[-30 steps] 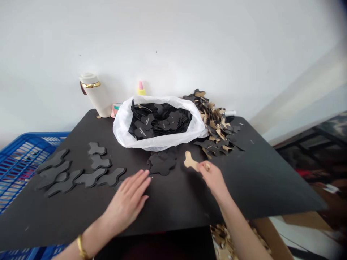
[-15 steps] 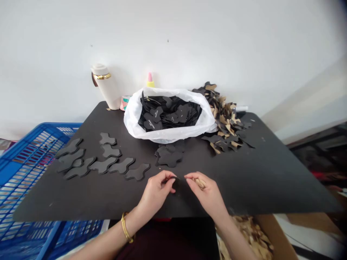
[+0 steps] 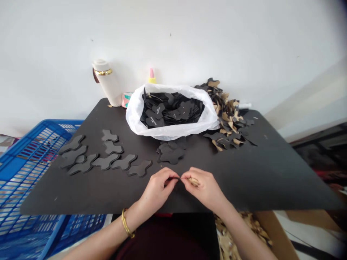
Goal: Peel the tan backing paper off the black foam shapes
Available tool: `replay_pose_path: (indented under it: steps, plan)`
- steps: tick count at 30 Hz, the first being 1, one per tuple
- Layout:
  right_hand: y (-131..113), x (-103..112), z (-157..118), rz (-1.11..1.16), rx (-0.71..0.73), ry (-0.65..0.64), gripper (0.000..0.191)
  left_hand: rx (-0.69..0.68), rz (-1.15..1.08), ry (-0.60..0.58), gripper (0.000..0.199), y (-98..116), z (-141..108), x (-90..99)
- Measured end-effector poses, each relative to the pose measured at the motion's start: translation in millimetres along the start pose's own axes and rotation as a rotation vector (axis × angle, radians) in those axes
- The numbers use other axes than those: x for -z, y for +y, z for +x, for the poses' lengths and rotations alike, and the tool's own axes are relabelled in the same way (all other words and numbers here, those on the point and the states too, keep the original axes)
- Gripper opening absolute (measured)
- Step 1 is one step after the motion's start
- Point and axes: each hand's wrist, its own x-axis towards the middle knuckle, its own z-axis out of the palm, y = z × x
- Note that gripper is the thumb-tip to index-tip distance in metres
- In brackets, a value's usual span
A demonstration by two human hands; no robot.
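Observation:
My left hand [image 3: 158,187] is closed in a pinch on a thin black piece [image 3: 175,178], mostly hidden by the fingers. Fingertip to fingertip with it, my right hand [image 3: 206,187] pinches at that piece's edge. Several tan paper scraps [image 3: 194,181] are tucked in my right palm. Beyond my hands lies a small pile of flat black wavy-edged cutouts [image 3: 170,153]. More such cutouts [image 3: 105,161] are laid out in overlapping rows on the left of the black table [image 3: 235,180].
Black cutouts fill a white plastic bag [image 3: 173,132] at the back. Black and tan offcuts [image 3: 229,119] are heaped right of it. A white tumbler [image 3: 111,88] and a yellow-and-pink bottle [image 3: 152,76] stand by the wall. A blue basket [image 3: 35,151] is at left; a cardboard box [image 3: 273,231] holds tan scraps below.
My right hand has moved left until its fingertips meet those of my left hand at the black piece. The view has shifted slightly; the laid-out cutouts are unchanged.

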Motion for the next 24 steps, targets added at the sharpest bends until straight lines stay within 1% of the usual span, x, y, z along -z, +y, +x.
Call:
replay_pose_path:
  steps: [2, 4, 6, 7, 8, 10, 12, 14, 17, 20, 21, 22, 24]
  plan:
    - [2.8, -1.5, 1.5, 0.118, -0.087, -0.042, 0.016, 0.005, -0.048, 0.016, 0.015, -1.1, -1.4, -1.4]
    - [7.6, -5.5, 1.7, 0.316, -0.257, -0.128, 0.017, -0.042, -0.09, 0.035, 0.024, -3.1, -3.1, -1.6]
    - [12.6, -11.0, 0.5, 0.489, -0.436, -0.212, 0.019, -0.156, -0.061, -0.001, 0.031, -5.4, -4.7, -0.3]
    - [14.7, -13.8, -0.3, 0.543, -0.489, -0.228, 0.02, -0.221, -0.02, -0.032, 0.031, -6.3, -5.4, 0.5]
    - [16.7, -16.6, -0.8, 0.573, -0.514, -0.217, 0.02, -0.277, 0.026, -0.058, 0.03, -6.9, -6.1, 1.0]
    - [20.8, -21.9, -0.6, 0.624, -0.521, -0.125, 0.02, -0.349, 0.084, -0.072, 0.026, -7.1, -8.0, 0.6]
    - [26.0, -27.1, 2.2, 0.737, -0.55, 0.038, 0.02, -0.386, 0.083, -0.033, 0.023, -6.2, -11.2, -1.8]
    - [32.5, -32.2, 6.6, 0.909, -0.606, 0.206, 0.019, -0.403, 0.08, 0.026, 0.022, -5.3, -15.7, -4.5]
    - [41.6, -37.9, 13.0, 1.16, -0.687, 0.383, 0.019, -0.354, 0.075, 0.104, 0.021, -5.7, -23.3, -5.3]
    - [48.9, -35.7, 16.7, 1.33, -0.735, 0.531, 0.019, -0.238, -0.021, 0.123, 0.017, -8.2, -30.3, -1.8]
    - [51.6, -32.7, 17.0, 1.374, -0.723, 0.537, 0.017, -0.189, -0.066, 0.126, 0.015, -9.3, -32.0, -0.5]
    - [54.6, -28.8, 16.6, 1.405, -0.7, 0.505, 0.019, -0.132, -0.114, 0.138, 0.013, -10.6, -33.0, 0.6]
    - [61.4, -21.0, 13.4, 1.402, -0.612, 0.45, 0.025, 0.016, -0.22, 0.208, 0.008, -13.8, -33.0, 1.7]
